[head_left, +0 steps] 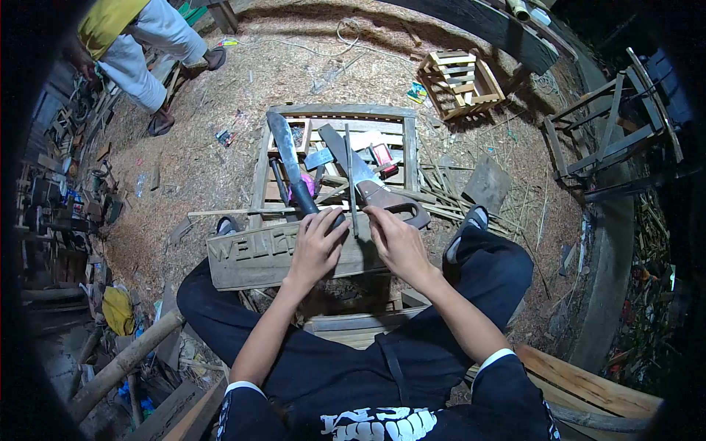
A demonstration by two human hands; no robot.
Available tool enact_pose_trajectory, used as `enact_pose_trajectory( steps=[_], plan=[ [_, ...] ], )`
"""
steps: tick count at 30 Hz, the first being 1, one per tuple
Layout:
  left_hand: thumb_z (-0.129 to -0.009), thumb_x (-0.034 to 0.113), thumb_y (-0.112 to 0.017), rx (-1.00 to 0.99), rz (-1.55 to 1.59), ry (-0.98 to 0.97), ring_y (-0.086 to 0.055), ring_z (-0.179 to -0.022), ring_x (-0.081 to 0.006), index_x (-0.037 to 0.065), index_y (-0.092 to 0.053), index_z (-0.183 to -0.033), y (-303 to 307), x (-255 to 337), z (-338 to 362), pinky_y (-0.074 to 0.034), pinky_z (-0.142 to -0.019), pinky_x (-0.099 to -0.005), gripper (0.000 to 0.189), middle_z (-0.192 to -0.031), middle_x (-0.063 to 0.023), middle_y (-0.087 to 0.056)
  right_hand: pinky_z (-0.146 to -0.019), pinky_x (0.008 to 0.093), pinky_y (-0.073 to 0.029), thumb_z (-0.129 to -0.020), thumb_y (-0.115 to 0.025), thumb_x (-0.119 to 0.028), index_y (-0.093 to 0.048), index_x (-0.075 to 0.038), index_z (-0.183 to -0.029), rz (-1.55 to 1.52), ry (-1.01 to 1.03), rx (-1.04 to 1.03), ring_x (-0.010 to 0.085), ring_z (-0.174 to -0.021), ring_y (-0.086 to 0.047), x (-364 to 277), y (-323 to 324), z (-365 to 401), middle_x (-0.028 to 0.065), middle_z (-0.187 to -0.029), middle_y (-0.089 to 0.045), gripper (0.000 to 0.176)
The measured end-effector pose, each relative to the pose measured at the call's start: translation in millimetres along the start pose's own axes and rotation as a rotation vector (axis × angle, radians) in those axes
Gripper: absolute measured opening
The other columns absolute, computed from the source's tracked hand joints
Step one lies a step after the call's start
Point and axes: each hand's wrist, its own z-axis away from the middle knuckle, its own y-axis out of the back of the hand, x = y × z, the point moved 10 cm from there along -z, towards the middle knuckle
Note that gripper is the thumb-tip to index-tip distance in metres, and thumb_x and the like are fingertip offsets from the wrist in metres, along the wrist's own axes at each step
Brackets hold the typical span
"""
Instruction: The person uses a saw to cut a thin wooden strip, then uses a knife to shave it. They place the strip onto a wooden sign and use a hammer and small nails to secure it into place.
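A wooden board (246, 261) with raised letters, partly covered by my hands, lies across in front of me. My left hand (319, 241) is over the board, its fingers curled on the black handle of a machete (285, 145) whose blade points away from me. My right hand (399, 242) is over the board's right part with bent fingers; what they hold, if anything, is hidden. Just beyond it lies a handsaw (370, 184) with a brown handle. Between my hands lies a thin metal bar (351, 173), its near end over the board.
A low slatted wooden table (408, 147) holds a blue block (318, 158), a red box (384, 156) and other tools. Wooden sticks (448, 192) lie to its right. Farther off are a slatted crate (462, 84) and a standing person's legs (143, 62). Shavings cover the ground.
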Motion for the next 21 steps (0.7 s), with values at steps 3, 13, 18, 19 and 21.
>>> enact_pose_trajectory(
  steps=[3,13,18,19,21],
  plan=[
    [-0.079,0.004,-0.078,-0.039,-0.097,0.004,-0.051,-0.143,-0.0336,0.016,-0.068,-0.141,-3.7,-8.6,4.5,-0.034,-0.120,-0.0517,0.064,-0.152,-0.0119,-0.058,-0.071,0.0531,-0.055,-0.102,-0.067,-0.018,-0.061,-0.007,-0.132,0.005,-0.051,-0.077,0.0445,-0.086,-0.071,4.4,-9.4,1.9,0.0212,-0.095,-0.073,0.033],
    [-0.087,0.015,-0.081,0.212,0.168,0.072,-0.055,-0.139,-0.0354,0.007,-0.067,-0.138,13.5,-21.1,-13.4,-0.041,-0.118,-0.0497,0.054,-0.145,-0.0160,-0.063,-0.070,0.0455,-0.057,-0.082,-0.088,-0.026,-0.066,-0.006,-0.124,0.015,0.113,-0.042,0.0372,-0.086,-0.073,-11.7,-20.5,3.7,0.0149,-0.107,-0.073,0.052],
    [-0.075,0.034,-0.092,0.062,0.126,0.267,-0.052,-0.142,-0.0355,0.009,-0.054,-0.154,39.8,-52.6,32.5,-0.036,-0.121,-0.0505,0.092,-0.147,-0.0147,-0.062,-0.082,0.0428,-0.057,-0.076,-0.091,-0.026,-0.069,-0.005,-0.120,0.029,0.229,-0.080,0.0334,-0.099,-0.070,-29.1,-40.3,-7.7,0.0103,-0.115,-0.070,0.053],
    [-0.075,0.034,-0.092,0.062,0.123,0.273,-0.052,-0.142,-0.0355,0.009,-0.054,-0.154,44.9,-60.0,39.8,-0.036,-0.121,-0.0505,0.092,-0.147,-0.0147,-0.062,-0.086,0.0426,-0.056,-0.075,-0.092,-0.027,-0.071,-0.006,-0.118,0.036,0.299,-0.074,0.0325,-0.103,-0.070,-36.8,-45.0,-7.8,0.0091,-0.113,-0.071,0.052],
    [-0.071,0.036,-0.093,-0.036,0.088,0.290,-0.048,-0.146,-0.0337,0.008,-0.053,-0.155,44.9,-71.8,52.2,-0.033,-0.123,-0.0505,0.097,-0.151,-0.0138,-0.060,-0.089,0.0418,-0.050,-0.074,-0.092,-0.025,-0.071,-0.008,-0.118,0.061,0.322,-0.090,0.0285,-0.104,-0.067,-41.4,-57.5,-7.1,0.0068,-0.113,-0.071,0.051]
  ],
)
